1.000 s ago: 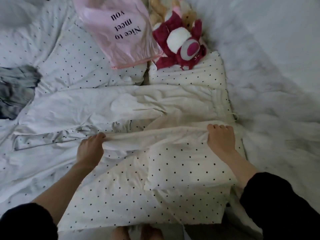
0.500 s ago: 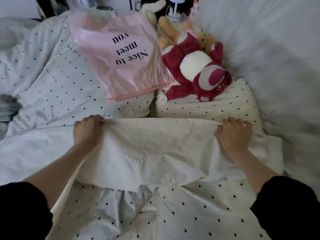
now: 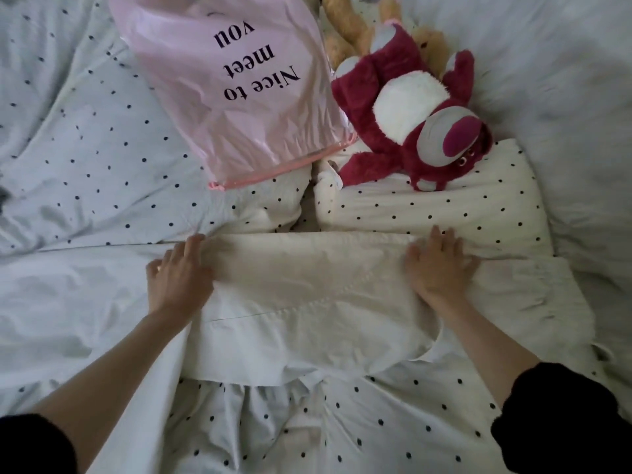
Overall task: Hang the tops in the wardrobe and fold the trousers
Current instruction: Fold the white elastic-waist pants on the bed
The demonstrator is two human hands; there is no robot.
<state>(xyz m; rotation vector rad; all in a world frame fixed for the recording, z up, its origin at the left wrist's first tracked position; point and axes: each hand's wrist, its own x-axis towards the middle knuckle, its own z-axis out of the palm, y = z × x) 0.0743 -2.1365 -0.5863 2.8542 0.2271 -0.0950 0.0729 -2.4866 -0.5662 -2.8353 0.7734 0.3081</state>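
trousers: cream trousers (image 3: 307, 295) lie folded across the middle of the bed, their far folded edge running just below the dotted pillow, their near edge over the dotted cover.
left hand: the left hand (image 3: 178, 278) rests on the left end of the trousers, fingers loosely bent at the folded edge; whether it pinches the cloth cannot be told.
right hand: the right hand (image 3: 439, 265) lies flat on the right part of the trousers, fingers spread and straight, pressing the cloth down; it is blurred.
sleeves: dark sleeves (image 3: 561, 419) pushed up on both forearms.
bed: white duvet cover with black dots (image 3: 85, 148) spreads left and near; a dotted pillow (image 3: 444, 210) sits beyond the trousers.
bag: pink plastic bag (image 3: 239, 83) printed "nice to meet you" lies on the duvet, far centre.
toy: a dark red plush bear (image 3: 410, 118) lies just right of the bag, its head on the pillow; a tan plush (image 3: 345, 32) behind it.
right side: plain white fluffy blanket (image 3: 564, 97).
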